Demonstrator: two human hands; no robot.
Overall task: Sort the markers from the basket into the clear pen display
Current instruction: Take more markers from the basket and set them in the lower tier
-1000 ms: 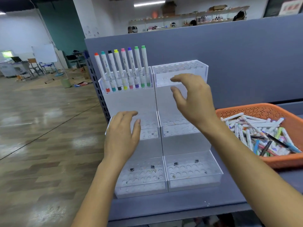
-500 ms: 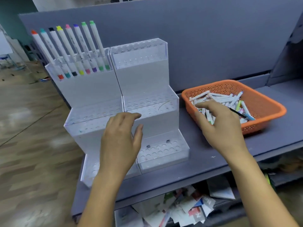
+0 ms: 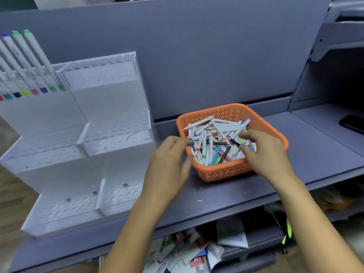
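Grey-blue partition panel [image 3: 197,56], upright behind the grey-blue worktop [image 3: 216,194]. Clear acrylic stepped pen display [image 3: 102,107], three tiers of perforated tops, at the left of the worktop. A row of white-barrelled markers with coloured caps [image 3: 29,62] stands tilted in its top left tier; the other tiers in view hold no markers. Orange perforated plastic basket [image 3: 222,172], right of the display and apart from it. A loose heap of white markers [image 3: 212,138] fills the basket. Left hand [image 3: 167,164], at the basket's left rim, fingers relaxed and spread, holding nothing. Right hand [image 3: 264,154], over the basket's right side, fingers curved above the heap with thumb and forefinger apart; no marker is seen gripped. Black flat phone [image 3: 352,124], at the far right edge. Scattered papers [image 3: 197,253] lie on the shelf below.
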